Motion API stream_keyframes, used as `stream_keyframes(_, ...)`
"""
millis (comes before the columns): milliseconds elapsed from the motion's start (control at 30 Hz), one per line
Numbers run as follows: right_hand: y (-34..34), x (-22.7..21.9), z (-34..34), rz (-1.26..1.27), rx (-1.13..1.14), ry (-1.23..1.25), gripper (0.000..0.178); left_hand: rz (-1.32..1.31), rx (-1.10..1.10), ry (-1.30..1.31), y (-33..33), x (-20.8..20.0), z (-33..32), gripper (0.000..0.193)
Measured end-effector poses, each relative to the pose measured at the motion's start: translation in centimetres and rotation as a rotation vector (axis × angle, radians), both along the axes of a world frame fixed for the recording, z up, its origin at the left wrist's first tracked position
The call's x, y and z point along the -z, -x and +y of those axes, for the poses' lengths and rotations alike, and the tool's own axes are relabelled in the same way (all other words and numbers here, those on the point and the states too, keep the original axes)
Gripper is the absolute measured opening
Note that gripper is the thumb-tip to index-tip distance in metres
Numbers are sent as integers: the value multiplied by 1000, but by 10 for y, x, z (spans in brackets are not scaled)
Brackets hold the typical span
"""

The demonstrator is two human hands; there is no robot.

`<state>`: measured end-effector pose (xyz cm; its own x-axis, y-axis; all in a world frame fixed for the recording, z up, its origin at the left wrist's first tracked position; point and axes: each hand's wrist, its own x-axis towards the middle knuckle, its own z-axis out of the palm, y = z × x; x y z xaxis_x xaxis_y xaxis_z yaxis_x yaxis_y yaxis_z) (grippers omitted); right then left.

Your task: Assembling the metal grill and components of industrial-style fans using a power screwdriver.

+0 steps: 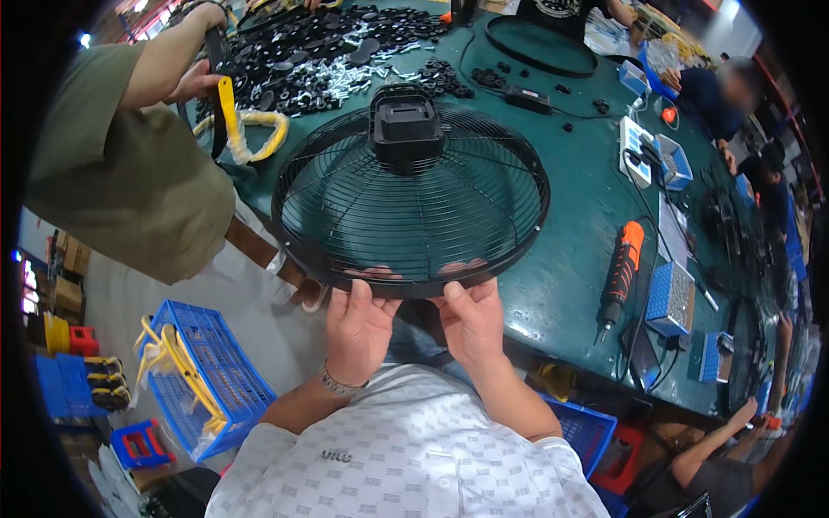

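A round black wire fan guard (418, 226) lies in front of me at the table's near edge. On top of its far side sits a square black housing (404, 129). My left hand (357, 332) grips the near rim, thumb on top and fingers underneath. Just to its right, my right hand (471, 321) holds the same rim in the same way. Through the wires, parts of my fingertips show below.
The green table (553, 285) bears a pile of black parts and silver screws (337, 69). An orange-black electric screwdriver (620, 276), a white power strip (635, 151) and a blue box of screws (671, 298) lie right. At left, a person holds a yellow-black strip (228, 108) above a blue crate (203, 345).
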<state>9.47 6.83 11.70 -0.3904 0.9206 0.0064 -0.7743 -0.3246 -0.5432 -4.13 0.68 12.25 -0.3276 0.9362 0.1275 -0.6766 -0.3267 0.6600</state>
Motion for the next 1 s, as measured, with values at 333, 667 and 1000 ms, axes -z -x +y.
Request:
stream_keyframes(333, 4, 18, -8, 64, 62, 33, 51, -16, 10, -3, 1, 12, 1, 43)
stream_keyframes(667, 5, 20, -8, 18, 118, 20, 53, -2, 31, -53, -1, 28, -2, 41)
stream_keyframes(1000, 9, 29, -10, -31, 163, -14, 48, 34, -28, -18, -1, 35, -5, 44)
